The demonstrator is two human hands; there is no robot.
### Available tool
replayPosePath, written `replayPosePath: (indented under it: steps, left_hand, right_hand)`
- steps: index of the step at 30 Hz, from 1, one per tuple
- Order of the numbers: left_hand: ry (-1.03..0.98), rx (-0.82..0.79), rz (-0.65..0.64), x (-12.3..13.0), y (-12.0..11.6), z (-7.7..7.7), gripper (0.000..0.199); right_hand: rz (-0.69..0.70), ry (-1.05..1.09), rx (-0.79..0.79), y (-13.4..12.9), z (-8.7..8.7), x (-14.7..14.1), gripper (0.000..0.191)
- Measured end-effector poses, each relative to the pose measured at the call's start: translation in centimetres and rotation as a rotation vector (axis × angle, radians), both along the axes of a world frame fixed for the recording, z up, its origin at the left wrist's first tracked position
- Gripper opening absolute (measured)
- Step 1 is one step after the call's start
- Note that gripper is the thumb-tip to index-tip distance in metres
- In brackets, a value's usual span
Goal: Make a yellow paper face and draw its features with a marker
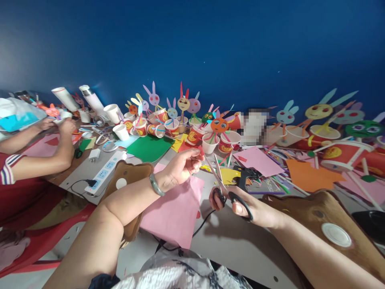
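My left hand (179,167) is raised above a large pink paper sheet (173,218). Its thumb and fingers pinch a small piece of red paper (201,151), partly covered by the fingertips. To the right, my right hand (255,208) holds a pair of scissors (221,182) with black handles, thumb and fingers through the loops. The blades are spread and point up toward the red paper; whether they touch it I cannot tell. Behind both hands stand paper cups with paper rabbit heads, among them an orange rabbit head (219,125) near the blades.
Green paper (150,147), orange paper (309,175) and another pink sheet (260,160) lie about. A power strip (104,172) and brown cushions (319,224) flank my arms. At the left, a person's hands (66,125) work with a cup. A blue wall (192,44) rises behind.
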State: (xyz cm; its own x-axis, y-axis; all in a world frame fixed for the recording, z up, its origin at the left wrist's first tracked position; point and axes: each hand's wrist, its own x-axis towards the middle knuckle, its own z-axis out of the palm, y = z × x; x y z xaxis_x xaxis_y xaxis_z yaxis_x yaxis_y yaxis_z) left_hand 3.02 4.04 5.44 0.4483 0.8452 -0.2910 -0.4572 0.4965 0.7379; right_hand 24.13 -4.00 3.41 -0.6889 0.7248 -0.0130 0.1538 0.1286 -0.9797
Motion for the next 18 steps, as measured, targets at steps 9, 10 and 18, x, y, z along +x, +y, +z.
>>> replayPosePath:
  steps: [9,10,18]
  left_hand:
    - [0.007,0.03,-0.001,-0.02,0.04,-0.06,0.025]
    - [0.008,0.036,0.001,0.0,0.06,-0.1,0.025]
    - [0.015,0.115,0.03,0.15,-0.07,-0.46,0.021]
  right_hand:
    - [0.007,-0.003,0.002,0.09,-0.09,0.03,0.072]
    - [0.011,-0.006,0.002,0.13,-0.09,0.04,0.072]
    - [0.001,-0.024,0.021,0.16,-0.71,0.23,0.074]
